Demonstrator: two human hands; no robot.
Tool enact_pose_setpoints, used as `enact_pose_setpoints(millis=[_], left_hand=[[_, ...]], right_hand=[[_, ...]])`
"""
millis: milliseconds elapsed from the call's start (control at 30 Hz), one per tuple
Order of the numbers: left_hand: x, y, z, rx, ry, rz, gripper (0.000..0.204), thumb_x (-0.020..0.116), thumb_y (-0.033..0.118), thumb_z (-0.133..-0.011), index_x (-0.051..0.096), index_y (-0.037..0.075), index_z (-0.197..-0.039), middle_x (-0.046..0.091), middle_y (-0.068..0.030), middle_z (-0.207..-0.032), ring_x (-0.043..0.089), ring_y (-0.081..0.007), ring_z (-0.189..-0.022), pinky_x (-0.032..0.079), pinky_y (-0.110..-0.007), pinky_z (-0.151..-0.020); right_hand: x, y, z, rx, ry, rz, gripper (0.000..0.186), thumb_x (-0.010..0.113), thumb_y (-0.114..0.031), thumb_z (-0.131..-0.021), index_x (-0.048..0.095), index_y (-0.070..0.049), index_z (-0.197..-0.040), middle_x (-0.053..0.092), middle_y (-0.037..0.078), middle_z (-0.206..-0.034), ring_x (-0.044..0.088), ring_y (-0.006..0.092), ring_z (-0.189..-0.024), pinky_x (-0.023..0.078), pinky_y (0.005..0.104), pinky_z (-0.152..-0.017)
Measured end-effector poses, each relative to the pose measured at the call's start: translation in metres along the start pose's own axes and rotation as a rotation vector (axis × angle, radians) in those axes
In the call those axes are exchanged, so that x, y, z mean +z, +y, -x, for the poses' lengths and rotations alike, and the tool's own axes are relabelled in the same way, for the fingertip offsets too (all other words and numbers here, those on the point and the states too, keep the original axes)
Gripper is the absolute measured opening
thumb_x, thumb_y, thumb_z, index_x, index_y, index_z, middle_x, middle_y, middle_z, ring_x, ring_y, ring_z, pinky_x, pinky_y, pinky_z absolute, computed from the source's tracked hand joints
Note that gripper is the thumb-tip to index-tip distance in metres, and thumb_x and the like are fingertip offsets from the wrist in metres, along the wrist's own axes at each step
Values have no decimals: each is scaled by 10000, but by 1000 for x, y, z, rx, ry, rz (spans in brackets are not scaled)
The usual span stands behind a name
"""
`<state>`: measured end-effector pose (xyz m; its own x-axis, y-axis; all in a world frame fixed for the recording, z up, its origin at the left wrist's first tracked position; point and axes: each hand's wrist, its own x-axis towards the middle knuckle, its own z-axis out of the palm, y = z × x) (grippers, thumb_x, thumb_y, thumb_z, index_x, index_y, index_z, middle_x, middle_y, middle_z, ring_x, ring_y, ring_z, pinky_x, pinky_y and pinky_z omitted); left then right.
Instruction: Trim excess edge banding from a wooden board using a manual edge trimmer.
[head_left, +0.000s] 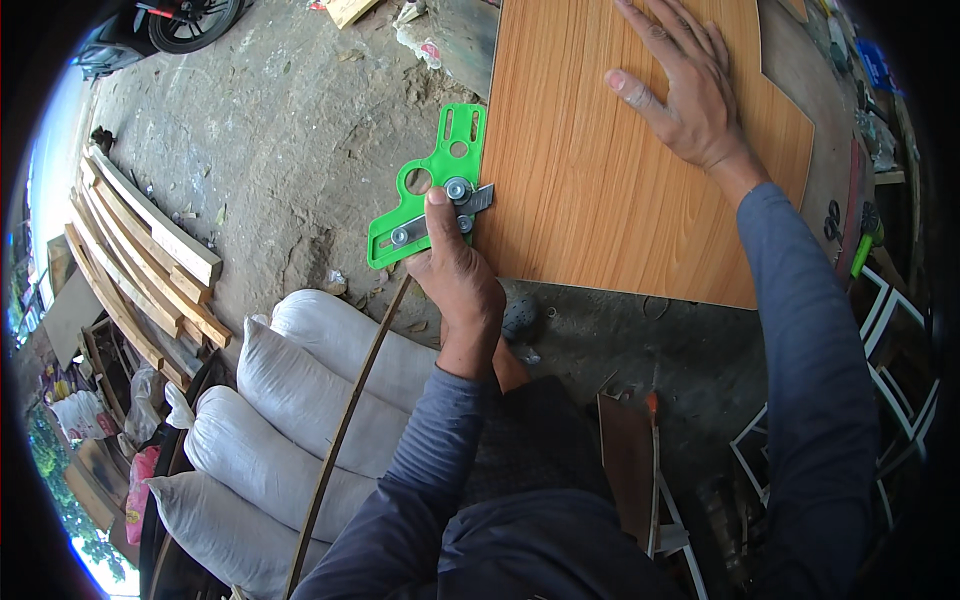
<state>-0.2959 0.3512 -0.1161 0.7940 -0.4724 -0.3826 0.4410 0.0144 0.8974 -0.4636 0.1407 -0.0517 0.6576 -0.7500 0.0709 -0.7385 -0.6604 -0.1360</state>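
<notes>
A wood-grain board (590, 180) extends away from me at the upper right, with an angled right side. At its left edge, a green edge trimmer (428, 200) with a metal blade (478, 200) bolted on meets the board. My left hand (455, 275) grips this trimmer from below, the thumb pressed on top near the bolts; its other fingers are mostly hidden. Flat on the board's face lies my right hand (690, 100), fingers spread. A long thin brown strip (350, 410) runs from beside my left hand down toward the lower edge.
Several stuffed white sacks (300, 400) lie at the lower left. Beyond them is a stack of timber strips (150, 260). White metal frames (885, 330) stand at the right, and a brown panel (625, 460) leans below the board. A motorcycle wheel (195, 20) shows at the top left.
</notes>
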Motion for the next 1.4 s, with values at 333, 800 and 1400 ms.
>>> enact_pose_setpoints(millis=[333,800,1400], left_hand=[[1,-4,-8,-23,-30,17,372,708,340,-1007,712,-14,-1121,715,-45,-1032,649,-93,-899,530,-296,-819],[-2,11,-9,-132,-91,-152,385,687,396,-1014,710,22,-1100,701,-15,-1039,619,-83,-909,491,-285,-829],[10,28,-23,-217,-164,-393,592,619,567,-1008,678,6,-1186,651,-45,-1081,569,-104,-930,460,-273,-837]], right_hand=[[1,1,-1,-4,26,-61,889,548,-636,-940,457,40,-1510,344,278,-1618,228,414,-1550,99,585,-1252],[-3,2,-1,-19,29,-47,868,560,-622,-932,482,39,-1490,360,279,-1607,242,430,-1540,104,603,-1243],[27,22,2,-49,176,-31,761,592,-647,-937,497,-204,-1550,387,109,-1644,270,325,-1553,67,644,-1243]])
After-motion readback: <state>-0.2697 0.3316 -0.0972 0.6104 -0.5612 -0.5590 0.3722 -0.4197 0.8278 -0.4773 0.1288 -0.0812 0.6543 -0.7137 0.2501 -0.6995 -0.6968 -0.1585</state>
